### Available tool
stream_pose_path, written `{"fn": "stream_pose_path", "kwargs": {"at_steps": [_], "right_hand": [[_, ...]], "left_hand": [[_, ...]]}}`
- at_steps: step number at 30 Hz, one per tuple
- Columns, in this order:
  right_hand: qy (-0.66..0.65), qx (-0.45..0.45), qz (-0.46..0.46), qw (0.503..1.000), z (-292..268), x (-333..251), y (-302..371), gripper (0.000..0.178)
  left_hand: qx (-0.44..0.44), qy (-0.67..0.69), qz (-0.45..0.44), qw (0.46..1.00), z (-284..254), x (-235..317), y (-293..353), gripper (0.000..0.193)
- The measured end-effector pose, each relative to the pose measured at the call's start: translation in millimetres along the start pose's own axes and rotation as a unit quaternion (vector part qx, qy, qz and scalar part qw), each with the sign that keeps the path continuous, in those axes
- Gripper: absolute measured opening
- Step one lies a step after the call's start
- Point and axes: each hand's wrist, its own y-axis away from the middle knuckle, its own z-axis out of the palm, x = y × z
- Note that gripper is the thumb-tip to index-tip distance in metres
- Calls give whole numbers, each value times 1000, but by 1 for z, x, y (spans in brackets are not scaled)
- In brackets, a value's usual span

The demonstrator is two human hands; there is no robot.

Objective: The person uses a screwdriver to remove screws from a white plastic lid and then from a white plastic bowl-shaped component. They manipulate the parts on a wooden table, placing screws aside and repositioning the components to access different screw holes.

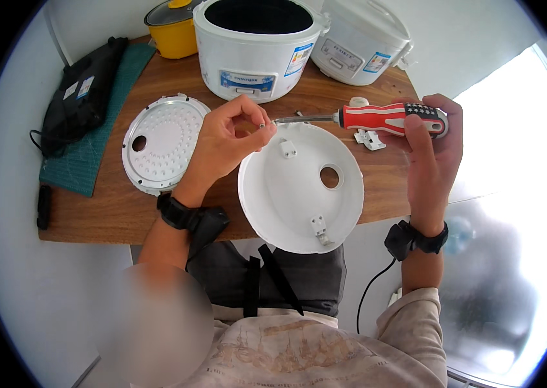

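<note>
My right hand (434,132) is wrapped round the handle of a screwdriver (377,119), red and white with a dark star-patterned end. Its metal shaft points left and its tip meets the fingers of my left hand (238,132). Those fingers are pinched on a tiny metal piece at the tip, probably a screw, too small to make out surely. Below the tip lies a round white plastic lid shell (286,194), hollow side up, with one round hole and two small hinge-like fittings. It overhangs the table's front edge.
A round metal inner lid plate (167,145) lies left. Behind stand an open white rice cooker (254,55), a second white rice cooker (357,45) and a yellow pot (173,42). A black case (86,97) rests on a green mat (66,171). A white bracket (370,140) lies right.
</note>
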Motion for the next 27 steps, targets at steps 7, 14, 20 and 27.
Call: {"fn": "stream_pose_path", "kwargs": {"at_steps": [7, 14, 20, 27], "right_hand": [[1, -30, -6, 1000, 0, 1, 0, 34], [-8, -39, -4, 999, 2, 0, 3, 35], [2, -46, -10, 999, 2, 1, 4, 35], [26, -103, -39, 994, 0, 1, 4, 37]], "left_hand": [[3, -59, 14, 998, 2, 1, 2, 23], [9, -96, -6, 995, 3, 2, 3, 28], [15, -136, 7, 991, 4, 3, 4, 28], [12, -177, 39, 983, 4, 0, 5, 26]]}}
